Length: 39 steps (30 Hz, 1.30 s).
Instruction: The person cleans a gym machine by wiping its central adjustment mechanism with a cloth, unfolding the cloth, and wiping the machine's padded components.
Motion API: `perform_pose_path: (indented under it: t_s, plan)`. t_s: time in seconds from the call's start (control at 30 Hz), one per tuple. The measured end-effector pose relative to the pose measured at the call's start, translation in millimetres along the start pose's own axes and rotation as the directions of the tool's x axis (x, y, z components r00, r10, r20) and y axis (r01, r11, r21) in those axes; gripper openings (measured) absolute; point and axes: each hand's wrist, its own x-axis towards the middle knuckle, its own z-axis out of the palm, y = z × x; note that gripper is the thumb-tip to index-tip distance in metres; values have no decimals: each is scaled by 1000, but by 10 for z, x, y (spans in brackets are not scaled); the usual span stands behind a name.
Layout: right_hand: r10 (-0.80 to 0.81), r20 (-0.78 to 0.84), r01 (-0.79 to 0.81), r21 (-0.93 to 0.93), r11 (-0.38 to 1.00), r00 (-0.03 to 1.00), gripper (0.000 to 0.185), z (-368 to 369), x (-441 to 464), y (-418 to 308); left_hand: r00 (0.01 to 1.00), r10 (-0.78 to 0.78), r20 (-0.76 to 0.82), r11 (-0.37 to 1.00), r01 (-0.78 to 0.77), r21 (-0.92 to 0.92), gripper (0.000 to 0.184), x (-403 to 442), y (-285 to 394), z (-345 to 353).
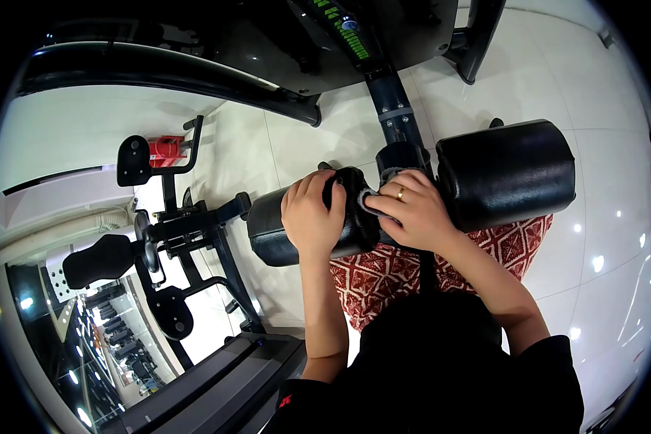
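Note:
Two black padded rollers sit on either side of a dark metal post (396,108) of a gym machine. My left hand (313,211) lies over the left roller (271,235), its fingers spread on the padding. My right hand (414,210), with a ring on one finger, is closed on a grey cloth (369,199) at the gap between the rollers, against the inner end of the left one. Part of the cloth also shows beyond the fingers by the post. The right roller (510,173) stands just right of my right hand, untouched.
Below the rollers is a red and white patterned skirt (517,249). Another exercise machine with black pads (100,262) stands at left, near a red object (166,150). A grey treadmill-like deck (217,383) is at lower left. Pale tiles (600,195) cover the floor.

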Motion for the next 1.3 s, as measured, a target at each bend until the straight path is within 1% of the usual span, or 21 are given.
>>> perform_pose_path:
  t_s: [0.23, 0.33, 0.57, 0.87, 0.93, 0.97, 1.07, 1.13, 1.23, 1.3]
  plan:
    - [4, 23, -4, 2, 1000, 1000, 28, 12, -12, 6, 1000, 1, 10, 1000, -1, 2, 20, 6, -4, -2]
    - [-21, -3, 21, 4, 1000, 1000, 30, 6, -6, 2, 1000, -14, 18, 1000, 14, 7, 21, 7, -2, -7]
    - [-13, -27, 13, 1, 1000, 1000, 31, 13, -6, -22, 999, -26, 25, 1000, 26, 1, 21, 28, 2, -20]
    - [-6, 17, 6, -11, 1000, 1000, 28, 0, 1, -31, 999, -34, 25, 999, 34, -2, 20, 26, 19, -23]
    - [-5, 77, 9, -56, 998, 997, 27, -6, 4, -33, 999, -33, 20, 999, 33, -2, 20, 21, 22, -23]
    - [-6, 78, 11, -56, 998, 997, 27, -8, 5, -32, 999, -34, 17, 999, 34, -3, 20, 20, 21, -19]
    - [-10, 94, 17, -73, 997, 996, 30, -9, 5, -33, 999, -35, 15, 999, 35, -4, 21, 16, 16, -12]
    - [9, 46, -7, -47, 999, 999, 33, -5, 9, -42, 999, -39, 13, 999, 39, -4, 21, 16, 15, -14]
    - [9, 39, -6, -63, 998, 999, 35, 24, 4, -32, 1000, -27, 11, 1000, 27, -6, 21, 20, 12, -18]
    - [6, 58, -2, -66, 998, 998, 34, 5, 17, -43, 1000, -21, 10, 1000, 21, 4, 20, 21, 10, -17]
